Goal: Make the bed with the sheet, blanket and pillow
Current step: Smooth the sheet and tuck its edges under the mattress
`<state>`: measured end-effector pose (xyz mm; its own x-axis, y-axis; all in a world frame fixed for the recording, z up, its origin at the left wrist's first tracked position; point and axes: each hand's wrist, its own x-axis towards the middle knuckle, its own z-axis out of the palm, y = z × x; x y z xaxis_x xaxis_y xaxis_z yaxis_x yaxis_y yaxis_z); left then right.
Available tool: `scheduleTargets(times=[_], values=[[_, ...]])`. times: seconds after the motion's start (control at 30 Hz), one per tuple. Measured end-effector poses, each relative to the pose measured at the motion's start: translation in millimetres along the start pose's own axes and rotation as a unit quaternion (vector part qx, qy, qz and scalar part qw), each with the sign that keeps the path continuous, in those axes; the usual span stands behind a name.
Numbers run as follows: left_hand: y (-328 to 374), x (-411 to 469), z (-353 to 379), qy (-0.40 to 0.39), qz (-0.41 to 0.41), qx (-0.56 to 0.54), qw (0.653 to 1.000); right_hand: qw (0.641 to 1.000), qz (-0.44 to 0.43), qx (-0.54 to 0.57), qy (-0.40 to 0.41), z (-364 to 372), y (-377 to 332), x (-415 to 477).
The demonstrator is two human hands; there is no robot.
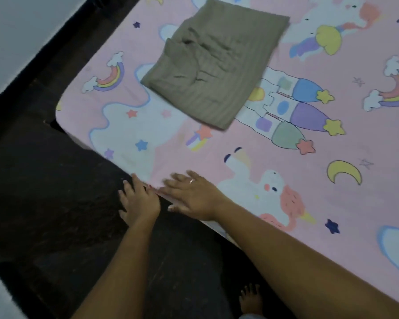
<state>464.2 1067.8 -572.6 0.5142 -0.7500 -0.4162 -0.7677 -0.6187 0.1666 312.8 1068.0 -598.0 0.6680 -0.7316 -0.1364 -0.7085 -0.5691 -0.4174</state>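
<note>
From the head view, both hands work the near edge of the bed. The right hand (194,196) lies flat on the pink unicorn sheet (286,171), fingers straight and spread, gripping nothing. The left hand (138,201) sits just beside it, fingers apart, pressing where the sheet's edge meets the dark bed frame (44,180). It holds nothing either.

The folded olive blanket (214,65) rests on the sheet toward the far side, well apart from the hands. No pillow is in sight.

Here's the danger as I read it. A flat palm pushing sideways could drag the cloth rather than smooth it and pull the edge out of its tuck. A hard tug might also lift the sheet off the rounded left corner, and the blanket would ride along and lose its fold.

The sheet looks taut and nearly free of wrinkles, printed with rainbows, moons and stars. The frame is dark and rough-looking. Pale floor (7,31) shows beyond the far-left edge, the light is dim, and a bare foot (251,300) stands beside the bed.
</note>
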Motion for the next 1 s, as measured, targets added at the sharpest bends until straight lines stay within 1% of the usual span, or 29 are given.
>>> scheduleTargets(times=[0.03, 0.07, 0.1, 0.13, 0.17, 0.23, 0.27, 0.33, 0.37, 0.4, 0.43, 0.47, 0.5, 0.53, 0.57, 0.6, 0.63, 0.7, 0.73, 0.77, 0.8, 0.83, 0.87, 0.9, 0.97, 1.0], values=[[-4, 8, -8, 0.011, -0.002, -0.002, 1.0, 1.0, 0.013, 0.025, 0.014, -7, 13, 8], [-5, 16, -14, 0.024, 0.0, -0.005, 1.0, 0.995, 0.063, 0.057, 0.05, -16, 29, 15], [-4, 22, -18, 0.038, 0.009, -0.009, 0.999, 0.983, 0.137, 0.074, 0.095, -23, 50, 18], [-1, 25, -21, 0.049, 0.023, -0.011, 0.998, 0.966, 0.212, 0.067, 0.128, -29, 74, 17], [3, 29, -23, 0.056, 0.039, -0.013, 0.998, 0.954, 0.267, 0.045, 0.13, -32, 93, 17], [13, 36, -25, 0.055, 0.065, -0.011, 0.996, 0.942, 0.321, 0.012, 0.095, -26, 100, 26], [18, 40, -25, 0.051, 0.072, -0.012, 0.996, 0.936, 0.34, -0.003, 0.092, -19, 89, 37], [25, 47, -27, 0.047, 0.078, -0.022, 0.996, 0.921, 0.37, 0.008, 0.122, -3, 55, 65], [28, 53, -29, 0.047, 0.081, -0.026, 0.995, 0.924, 0.359, 0.016, 0.134, 0, 41, 83], [31, 61, -32, 0.048, 0.083, -0.029, 0.995, 0.939, 0.321, 0.023, 0.12, 1, 27, 101], [33, 70, -36, 0.048, 0.082, -0.034, 0.995, 0.962, 0.253, 0.025, 0.102, -4, 14, 117], [35, 78, -41, 0.048, 0.077, -0.044, 0.995, 0.983, 0.169, 0.028, 0.066, -8, 1, 132], [36, 88, -46, 0.05, 0.068, -0.059, 0.995, 0.995, 0.088, 0.039, 0.019, -15, -9, 144], [38, 96, -52, 0.051, 0.058, -0.078, 0.994, 0.997, 0.021, 0.07, -0.007, -23, -9, 154], [41, 105, -58, 0.051, 0.05, -0.096, 0.993, 0.995, -0.012, 0.097, -0.008, -31, -1, 161], [44, 113, -64, 0.05, 0.045, -0.107, 0.992, 0.993, -0.005, 0.116, 0.011, -39, 13, 166], [47, 120, -70, 0.049, 0.046, -0.107, 0.992, 0.992, 0.04, 0.12, 0.024, -46, 32, 169], [51, 138, -79, 0.048, 0.061, -0.089, 0.993, 0.981, 0.165, 0.084, 0.049, -52, 79, 175], [52, 147, -82, 0.046, 0.072, -0.081, 0.993, 0.973, 0.214, 0.056, 0.071, -51, 92, 177], [53, 155, -84, 0.042, 0.083, -0.073, 0.993, 0.966, 0.243, 0.024, 0.09, -49, 93, 181], [53, 161, -85, 0.035, 0.089, -0.067, 0.993, 0.963, 0.253, 0.009, 0.091, -41, 82, 189], [52, 169, -85, 0.029, 0.091, -0.062, 0.993, 0.964, 0.248, 0.009, 0.093, -33, 65, 198], [52, 175, -86, 0.023, 0.091, -0.059, 0.994, 0.969, 0.227, 0.024, 0.095, -26, 45, 207], [50, 182, -87, 0.018, 0.089, -0.062, 0.994, 0.976, 0.185, 0.034, 0.11, -17, 25, 218], [47, 191, -91, 0.014, 0.086, -0.072, 0.994, 0.993, 0.068, 0.056, 0.08, -24, -4, 234], [43, 195, -94, 0.016, 0.086, -0.074, 0.993, 0.996, -0.001, 0.069, 0.047, -30, -8, 244]])
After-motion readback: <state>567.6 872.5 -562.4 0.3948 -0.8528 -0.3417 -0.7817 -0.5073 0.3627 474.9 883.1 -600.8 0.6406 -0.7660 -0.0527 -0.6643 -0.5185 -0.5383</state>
